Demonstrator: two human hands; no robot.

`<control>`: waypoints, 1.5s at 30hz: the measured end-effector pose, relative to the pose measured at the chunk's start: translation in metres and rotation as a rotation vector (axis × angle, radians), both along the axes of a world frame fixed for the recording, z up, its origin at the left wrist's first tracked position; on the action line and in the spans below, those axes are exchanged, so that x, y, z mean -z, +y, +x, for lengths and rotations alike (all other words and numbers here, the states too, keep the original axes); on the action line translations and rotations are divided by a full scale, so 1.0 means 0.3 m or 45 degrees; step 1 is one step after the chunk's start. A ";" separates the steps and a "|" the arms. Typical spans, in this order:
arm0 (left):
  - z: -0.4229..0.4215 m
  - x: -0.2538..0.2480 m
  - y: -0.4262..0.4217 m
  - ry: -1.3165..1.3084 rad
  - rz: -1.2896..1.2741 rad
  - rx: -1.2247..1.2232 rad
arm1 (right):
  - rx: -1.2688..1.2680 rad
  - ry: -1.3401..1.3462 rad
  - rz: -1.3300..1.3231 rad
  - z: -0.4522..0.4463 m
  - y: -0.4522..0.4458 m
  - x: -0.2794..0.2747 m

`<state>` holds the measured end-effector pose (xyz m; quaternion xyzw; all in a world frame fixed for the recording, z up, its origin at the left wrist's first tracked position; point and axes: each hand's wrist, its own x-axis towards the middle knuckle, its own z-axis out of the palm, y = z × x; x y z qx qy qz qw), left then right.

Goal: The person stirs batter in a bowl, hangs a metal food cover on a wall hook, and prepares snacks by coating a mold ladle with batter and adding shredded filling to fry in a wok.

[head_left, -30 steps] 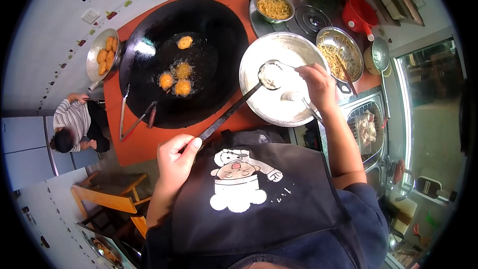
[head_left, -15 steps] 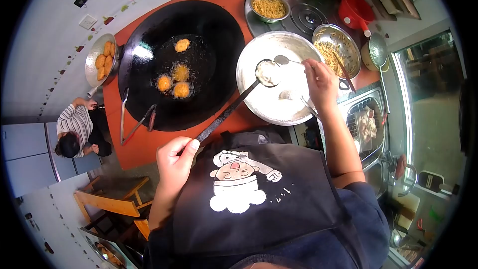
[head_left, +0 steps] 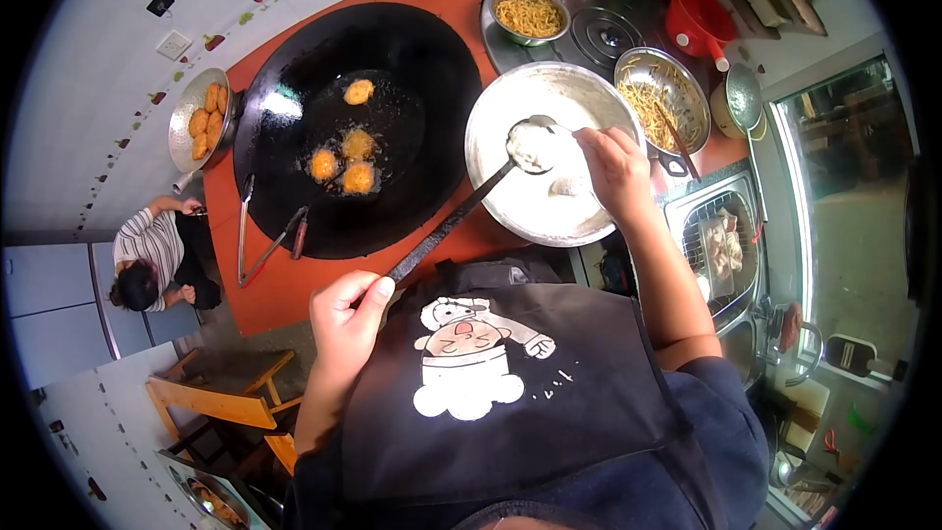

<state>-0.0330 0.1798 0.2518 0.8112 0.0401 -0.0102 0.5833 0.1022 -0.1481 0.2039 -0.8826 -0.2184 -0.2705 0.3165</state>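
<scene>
My left hand (head_left: 345, 319) is closed around the dark handle of a ladle (head_left: 446, 226). White batter (head_left: 531, 146) fills the ladle's bowl, which is held over a large metal basin (head_left: 479, 169) of the same white batter. Pinched in my right hand (head_left: 618, 169) is a spoon (head_left: 556, 124); its tip meets the batter at the ladle's far rim. Another ladle or spoon head (head_left: 567, 185) coated in batter lies in the basin. Left of the basin, several golden fritters (head_left: 357, 144) fry in oil in a wide black wok (head_left: 280, 177).
A strainer (head_left: 181, 118) of fried pieces and tongs (head_left: 245, 231) are at the wok's left. Bowls of shredded food (head_left: 531, 15), a pan with chopsticks (head_left: 659, 69) and a red dipper (head_left: 702, 25) stand behind. A sink (head_left: 721, 309) is at right. Another person (head_left: 147, 245) sits at left.
My right hand has moved slightly left, bringing the spoon from beside the ladle onto its rim and batter. The left hand and ladle have barely shifted.
</scene>
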 end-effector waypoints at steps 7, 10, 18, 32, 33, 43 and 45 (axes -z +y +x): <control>-0.011 0.010 -0.001 -0.001 -0.007 -0.004 | 0.028 0.070 -0.012 -0.005 -0.011 -0.002; -0.010 0.006 -0.002 0.015 0.019 -0.006 | 0.086 0.061 0.029 -0.002 -0.031 -0.008; -0.015 0.011 -0.007 0.006 0.027 -0.033 | 0.242 0.258 0.288 0.016 -0.059 0.023; -0.009 0.010 -0.010 0.026 0.004 -0.039 | 0.149 0.202 0.129 0.036 -0.063 0.043; -0.008 0.007 -0.011 0.028 0.010 -0.037 | 0.164 0.235 0.129 0.031 -0.065 0.033; -0.006 0.025 -0.006 0.072 -0.021 -0.073 | 0.381 0.271 0.153 0.065 -0.155 0.224; -0.002 0.030 -0.005 0.082 -0.013 -0.079 | 0.407 0.302 0.080 0.076 -0.171 0.314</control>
